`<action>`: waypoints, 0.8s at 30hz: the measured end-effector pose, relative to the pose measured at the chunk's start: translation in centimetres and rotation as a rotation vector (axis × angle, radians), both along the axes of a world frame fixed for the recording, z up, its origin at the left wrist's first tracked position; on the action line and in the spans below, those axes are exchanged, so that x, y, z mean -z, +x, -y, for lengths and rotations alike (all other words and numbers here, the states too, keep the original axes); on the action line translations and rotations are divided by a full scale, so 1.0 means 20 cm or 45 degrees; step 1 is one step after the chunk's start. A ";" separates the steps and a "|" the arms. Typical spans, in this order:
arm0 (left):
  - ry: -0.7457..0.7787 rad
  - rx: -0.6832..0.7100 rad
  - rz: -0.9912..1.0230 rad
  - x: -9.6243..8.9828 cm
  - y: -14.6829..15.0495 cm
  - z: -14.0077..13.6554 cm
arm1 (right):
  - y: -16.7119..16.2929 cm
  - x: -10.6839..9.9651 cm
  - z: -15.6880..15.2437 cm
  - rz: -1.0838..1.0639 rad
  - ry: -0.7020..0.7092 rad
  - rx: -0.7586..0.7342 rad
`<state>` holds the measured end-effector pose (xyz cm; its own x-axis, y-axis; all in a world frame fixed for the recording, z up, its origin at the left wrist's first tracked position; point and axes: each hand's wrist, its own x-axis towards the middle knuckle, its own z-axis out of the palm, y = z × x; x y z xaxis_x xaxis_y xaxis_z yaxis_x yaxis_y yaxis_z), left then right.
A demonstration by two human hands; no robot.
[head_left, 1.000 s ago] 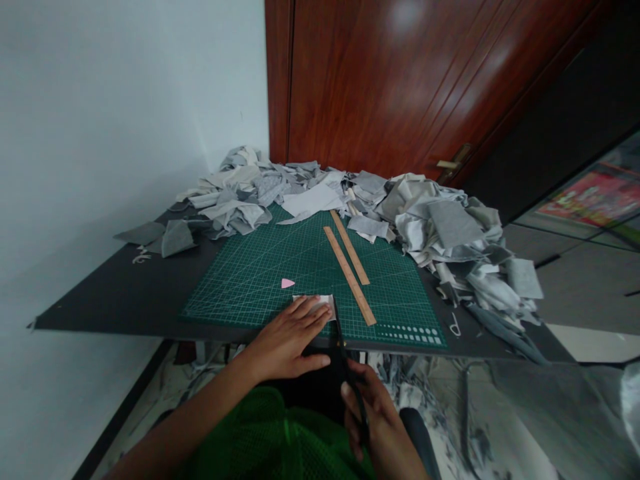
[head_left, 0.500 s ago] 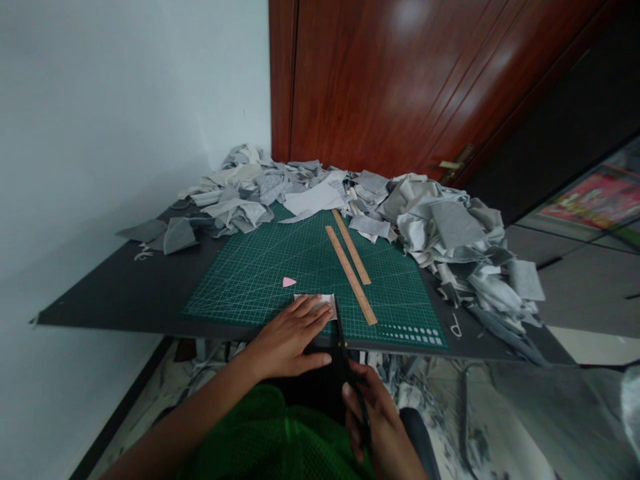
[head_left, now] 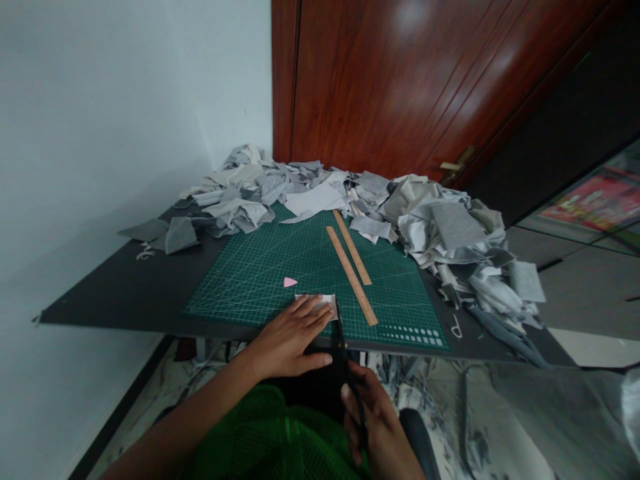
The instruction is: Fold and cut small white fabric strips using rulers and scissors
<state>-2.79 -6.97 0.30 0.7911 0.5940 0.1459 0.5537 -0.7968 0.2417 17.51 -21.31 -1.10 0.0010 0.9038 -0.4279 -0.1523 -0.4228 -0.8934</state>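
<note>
Hands [head_left: 297, 337] with scissors [head_left: 343, 345], illegible rulers [head_left: 351, 275]

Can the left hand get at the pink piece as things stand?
Probably yes: the pink piece lies uncovered on the green mat just beyond the left hand, though that hand rests on the white piece.

Left hand [head_left: 295, 333] palm-down and flat, right hand [head_left: 377, 410] lower, apparently curled into a grip.
</note>
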 end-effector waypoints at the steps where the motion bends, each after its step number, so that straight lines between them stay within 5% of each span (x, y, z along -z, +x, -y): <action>1: 0.001 0.002 0.010 0.00 0.00 0.00 | 0.00 0.00 0.00 0.007 0.007 -0.009; 24: 0.063 0.021 0.126 0.02 -0.01 -0.01 | 0.01 -0.04 0.01 -0.261 -0.128 0.307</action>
<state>-2.96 -6.83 -0.19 0.7809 0.5715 0.2523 0.5161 -0.8177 0.2549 17.63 -21.53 -0.23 0.1142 0.8414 -0.5282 -0.4307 -0.4372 -0.7895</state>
